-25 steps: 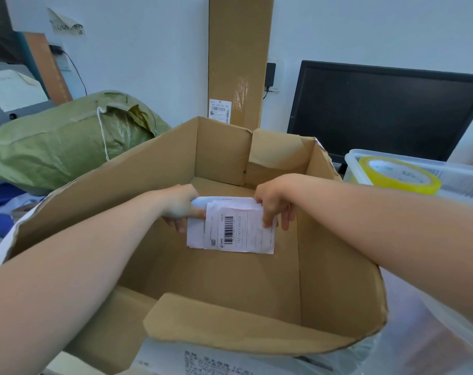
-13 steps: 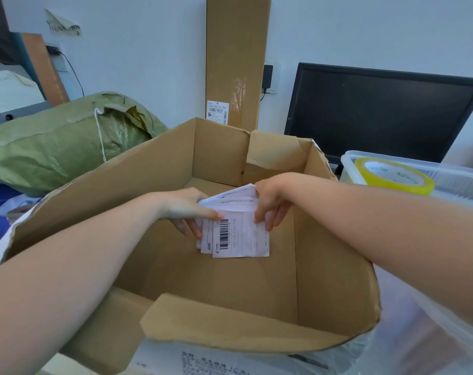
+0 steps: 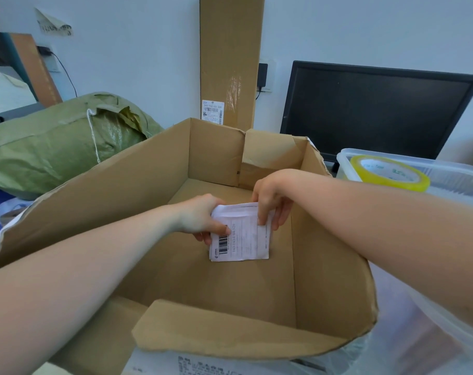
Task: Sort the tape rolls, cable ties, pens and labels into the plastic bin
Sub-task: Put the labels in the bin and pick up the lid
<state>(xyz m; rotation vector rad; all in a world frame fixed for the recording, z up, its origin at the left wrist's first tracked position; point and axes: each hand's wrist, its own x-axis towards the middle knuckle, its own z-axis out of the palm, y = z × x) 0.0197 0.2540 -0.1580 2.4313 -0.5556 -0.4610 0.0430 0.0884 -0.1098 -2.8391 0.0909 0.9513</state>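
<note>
Change: the loose, offset sheets have been drawn together into one narrower stack, and the two hands have closed in toward each other.
Left hand (image 3: 200,220): grips the stack's left edge, with the thumb on top by the barcode and the fingers curled beneath.
Right hand (image 3: 273,197): pinches the top right corner, fingertips pressed on the upper sheet.
Shipping labels (image 3: 240,239): held low inside the cardboard box (image 3: 138,190), just above its floor and not yet in the bin.
Plastic bin (image 3: 446,177): stands to the right of the box, beyond its right wall, with a yellow tape roll (image 3: 389,171) already inside.
Step in hand: gathering the labels to lift them out.
Doing it well: square the edges against the box floor and keep the thumb clamped so no sheet slips. Then raise the stack over the right wall and lay it flat beside the tape.
Writing: the top label shows a barcode and ruled print too small to read. The tape's green lettering is illegible. The sticker (image 3: 212,112) on the tall carton (image 3: 230,50) carries digits I cannot read with confidence.
</note>
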